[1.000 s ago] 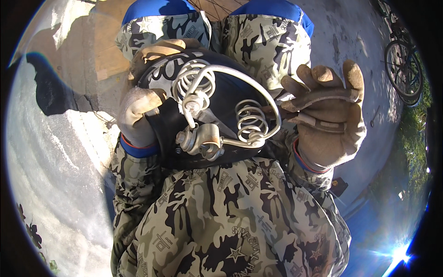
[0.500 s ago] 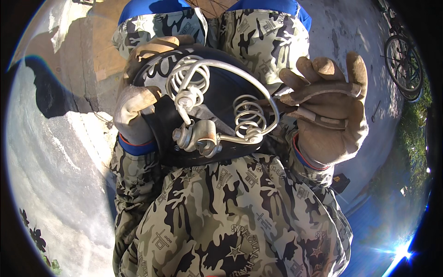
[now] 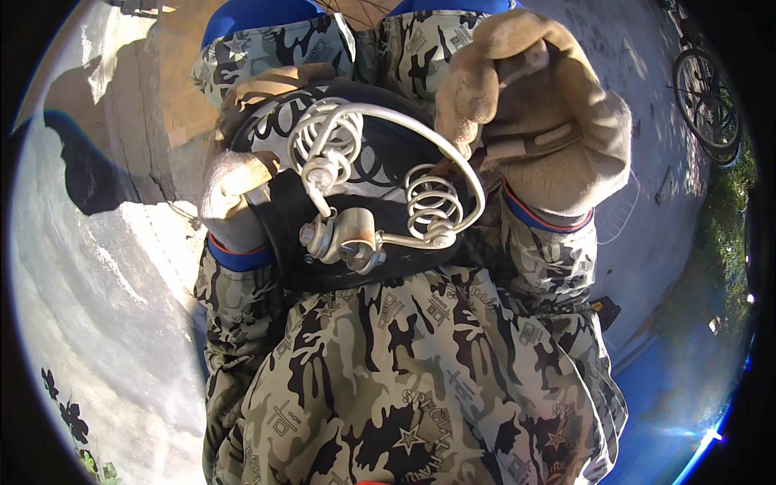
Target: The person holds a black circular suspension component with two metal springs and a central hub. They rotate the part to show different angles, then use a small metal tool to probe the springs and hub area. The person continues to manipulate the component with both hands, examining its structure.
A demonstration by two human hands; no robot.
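Observation:
An upturned black bicycle saddle (image 3: pixel 283 202) rests in front of my torso, its underside facing up. Pale metal coil springs, one on the left (image 3: pixel 327 141) and one on the right (image 3: pixel 436 202), are joined by a bent wire frame and a seat clamp (image 3: pixel 356 230). My gloved left hand (image 3: pixel 234 190) grips the saddle's left side, thumb on the near edge, fingers over the far edge. My gloved right hand (image 3: pixel 541 121) is palm up beside the right spring, fingers curled round pliers (image 3: pixel 551 140). One handle shows across the palm; the jaws are mostly hidden near the right spring.
My camouflage-clad knees (image 3: pixel 275 61) lie beyond the saddle. A spoked wheel's edge shows between them. On the right, a bicycle (image 3: pixel 705 105) lies near grass (image 3: pixel 727 242). A small dark box (image 3: pixel 605 311) sits by my right elbow. Grey concrete (image 3: pixel 121 307) spreads left.
My right hand has turned and moved up and left, its fingers curling over; the pliers' handles, spread apart before, are now mostly covered. My left hand and the saddle have hardly moved.

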